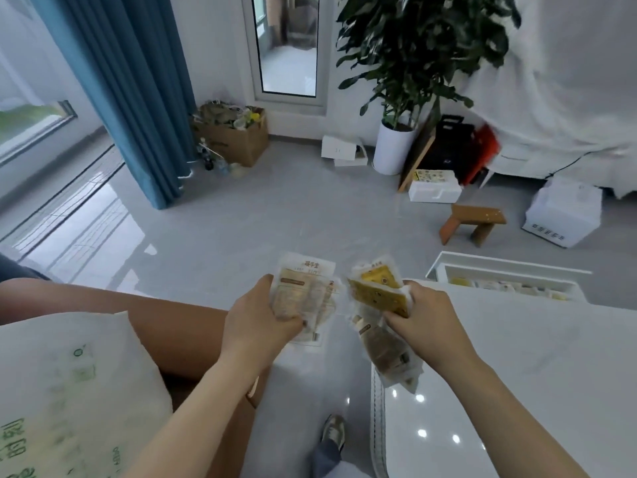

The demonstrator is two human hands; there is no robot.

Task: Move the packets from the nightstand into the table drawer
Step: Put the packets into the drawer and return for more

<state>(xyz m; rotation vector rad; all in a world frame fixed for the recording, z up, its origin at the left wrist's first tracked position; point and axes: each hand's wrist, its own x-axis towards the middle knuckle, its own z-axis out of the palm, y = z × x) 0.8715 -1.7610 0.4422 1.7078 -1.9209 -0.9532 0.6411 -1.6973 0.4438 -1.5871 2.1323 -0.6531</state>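
My left hand (256,317) grips a stack of pale, clear-wrapped packets (306,288) with brown print. My right hand (422,320) grips a yellow packet (377,288) on top and a brown clear-wrapped packet (387,353) that hangs below it. Both hands are held over the floor, between the brown nightstand (165,319) at the left and the glossy white table (517,367) at the right. The table's white drawer (510,270) stands open at the far end, with several small packets inside.
A white bag with green print (69,391) lies on the nightstand. On the grey floor are a small brown stool (474,220), white boxes (434,191), a potted plant (394,150) and a cardboard box (234,136). A blue curtain (131,98) hangs at the left. My shoe (334,431) shows below.
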